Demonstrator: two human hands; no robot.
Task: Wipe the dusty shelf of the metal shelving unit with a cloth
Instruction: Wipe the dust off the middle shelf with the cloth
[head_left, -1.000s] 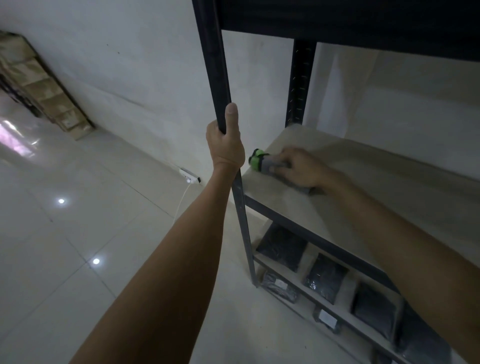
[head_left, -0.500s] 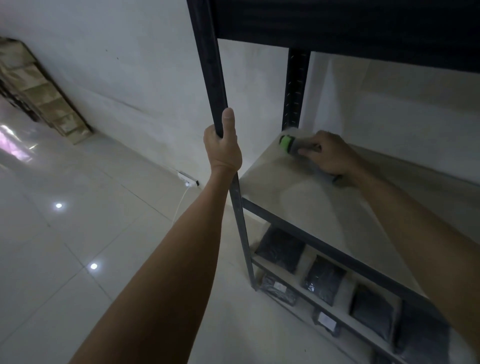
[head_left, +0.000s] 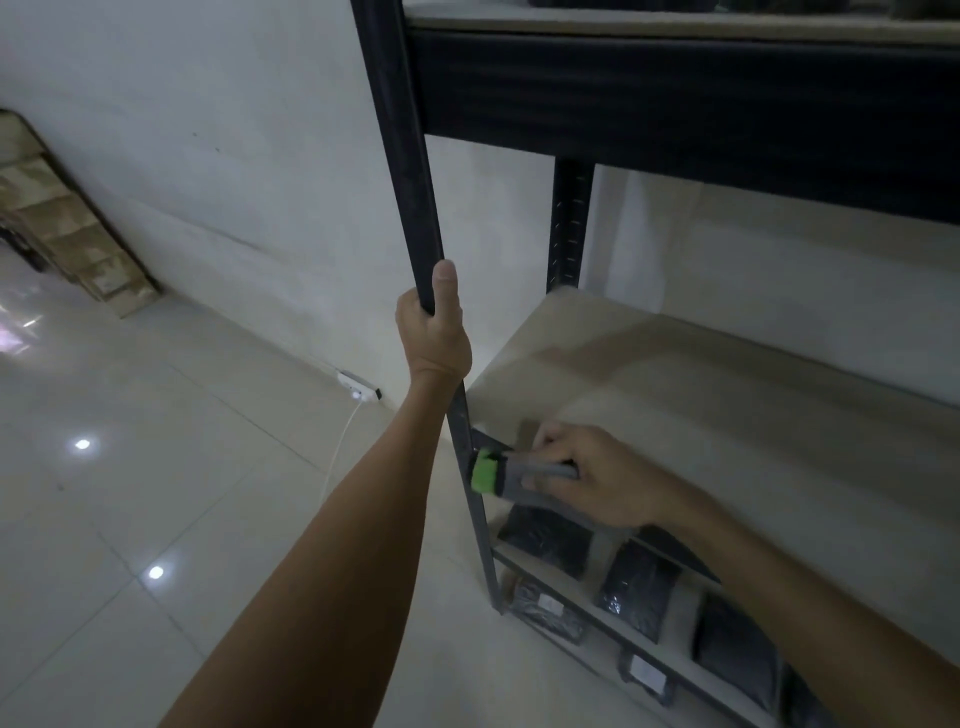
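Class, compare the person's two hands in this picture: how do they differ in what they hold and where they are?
The left hand grips the dark upright post; the right hand holds a grey and green cloth at the shelf's front corner. The left hand sits higher, thumb pointing up; the right hand is lower and blurred. Both have fingers curled round something.

Both forearms are bare, with no sleeve in view. The left hand (head_left: 435, 328) and the right hand (head_left: 597, 475) wear no gloves. No ring, watch or band shows on either wrist.
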